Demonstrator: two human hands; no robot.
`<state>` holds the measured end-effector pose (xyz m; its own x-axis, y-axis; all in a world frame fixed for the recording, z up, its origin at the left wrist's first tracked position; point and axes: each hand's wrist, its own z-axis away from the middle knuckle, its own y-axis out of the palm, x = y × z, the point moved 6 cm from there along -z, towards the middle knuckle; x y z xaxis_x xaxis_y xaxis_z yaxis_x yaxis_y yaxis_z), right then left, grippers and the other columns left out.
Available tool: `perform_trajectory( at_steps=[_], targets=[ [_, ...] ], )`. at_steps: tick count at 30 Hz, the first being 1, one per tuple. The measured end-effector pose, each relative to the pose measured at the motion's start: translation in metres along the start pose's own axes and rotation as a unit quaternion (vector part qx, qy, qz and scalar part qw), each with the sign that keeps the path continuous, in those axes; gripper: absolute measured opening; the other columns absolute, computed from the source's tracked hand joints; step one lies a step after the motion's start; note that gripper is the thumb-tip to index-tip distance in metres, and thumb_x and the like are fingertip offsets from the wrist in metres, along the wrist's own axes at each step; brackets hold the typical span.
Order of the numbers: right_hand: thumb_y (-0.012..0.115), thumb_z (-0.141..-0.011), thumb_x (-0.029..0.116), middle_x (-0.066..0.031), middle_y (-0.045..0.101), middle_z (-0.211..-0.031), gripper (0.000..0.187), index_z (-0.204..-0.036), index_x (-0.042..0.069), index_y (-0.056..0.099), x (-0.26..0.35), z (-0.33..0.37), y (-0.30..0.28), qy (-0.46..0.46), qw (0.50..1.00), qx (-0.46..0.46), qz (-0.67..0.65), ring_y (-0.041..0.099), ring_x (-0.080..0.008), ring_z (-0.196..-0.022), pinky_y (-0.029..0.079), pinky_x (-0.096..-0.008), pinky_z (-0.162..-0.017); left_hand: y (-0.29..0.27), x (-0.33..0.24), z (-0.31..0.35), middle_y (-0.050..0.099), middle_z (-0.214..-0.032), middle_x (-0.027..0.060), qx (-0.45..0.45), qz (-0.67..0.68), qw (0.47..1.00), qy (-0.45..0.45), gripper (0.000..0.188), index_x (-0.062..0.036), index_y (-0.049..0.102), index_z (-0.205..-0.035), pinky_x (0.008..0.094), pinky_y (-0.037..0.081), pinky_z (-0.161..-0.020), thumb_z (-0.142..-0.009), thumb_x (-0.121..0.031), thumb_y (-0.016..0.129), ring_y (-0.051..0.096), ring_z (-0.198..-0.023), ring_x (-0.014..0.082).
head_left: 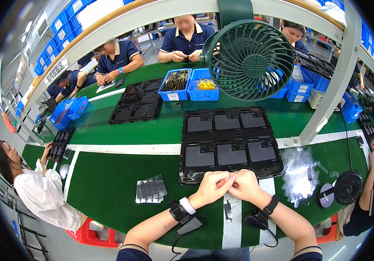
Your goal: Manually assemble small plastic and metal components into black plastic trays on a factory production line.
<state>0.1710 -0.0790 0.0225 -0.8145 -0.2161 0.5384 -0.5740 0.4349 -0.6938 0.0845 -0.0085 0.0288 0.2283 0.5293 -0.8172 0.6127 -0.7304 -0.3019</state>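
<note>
My left hand (213,188) and my right hand (245,186) meet at the near edge of a black plastic tray (181,157). Both are closed, fingertips pinched together and touching. Whatever lies between them is too small or hidden to make out. Flat dark rectangular pieces (231,154) sit in the tray's compartments, in two rows. To the left of my left hand lies a stack of clear film sheets with dark strips (151,189). A loose pile of shiny clear film pieces (299,176) spreads to the right of my right hand.
A green fan (256,61) hangs over the tray from a white frame (332,80). Blue bins (203,95) with yellow and dark parts stand beyond, beside another black tray (137,101). A small black fan (348,188) stands at right. Several people work around the green table (108,174).
</note>
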Motion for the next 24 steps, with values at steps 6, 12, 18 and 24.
perform_trajectory(
  at_steps=[6,12,18,24],
  targets=[
    [0.066,-0.073,0.017,-0.0051,0.061,-0.059,0.008,-0.078,0.011,0.064,-0.001,0.0006,0.0006,-0.001,1.0,-0.004,0.003,0.063,-0.0248,-0.059,0.05,-0.0369,-0.061,-0.0002,0.0001,-0.0001,0.03,-0.052,0.0026,-0.001,-0.001,1.0,0.004,0.038,-0.0025,0.038,-0.06,0.0284,0.025,-0.044,-0.089,-0.008,0.062,0.028,-0.048,0.0094],
    [0.066,-0.073,0.016,-0.0048,0.06,-0.058,0.007,-0.078,0.011,0.064,0.0005,-0.0004,-0.0008,-0.004,1.0,-0.009,0.0,0.063,-0.0247,-0.058,0.049,-0.037,-0.061,-0.0001,0.001,-0.0001,0.03,-0.052,0.0029,0.0,0.0,1.0,-0.001,0.039,-0.0026,0.037,-0.059,0.0288,0.025,-0.044,-0.089,-0.008,0.062,0.028,-0.047,0.0098],
    [0.066,-0.073,0.016,-0.005,0.06,-0.058,0.007,-0.078,0.011,0.064,-0.0004,0.0001,0.0002,-0.005,1.0,-0.009,0.002,0.062,-0.0248,-0.058,0.049,-0.0368,-0.06,-0.0003,0.0002,-0.0005,0.03,-0.051,0.003,-0.002,0.003,1.0,0.008,0.04,-0.0028,0.036,-0.059,0.029,0.025,-0.044,-0.089,-0.009,0.062,0.028,-0.047,0.0102],
    [0.066,-0.073,0.016,-0.0057,0.062,-0.06,0.007,-0.078,0.011,0.064,-0.0007,0.0008,0.0006,-0.004,1.0,-0.01,-0.002,0.063,-0.025,-0.059,0.049,-0.037,-0.061,0.0002,0.0009,0.0004,0.031,-0.051,0.0029,-0.003,0.003,1.0,0.008,0.04,-0.0027,0.037,-0.059,0.029,0.025,-0.044,-0.089,-0.009,0.062,0.028,-0.047,0.0103]
  ],
)
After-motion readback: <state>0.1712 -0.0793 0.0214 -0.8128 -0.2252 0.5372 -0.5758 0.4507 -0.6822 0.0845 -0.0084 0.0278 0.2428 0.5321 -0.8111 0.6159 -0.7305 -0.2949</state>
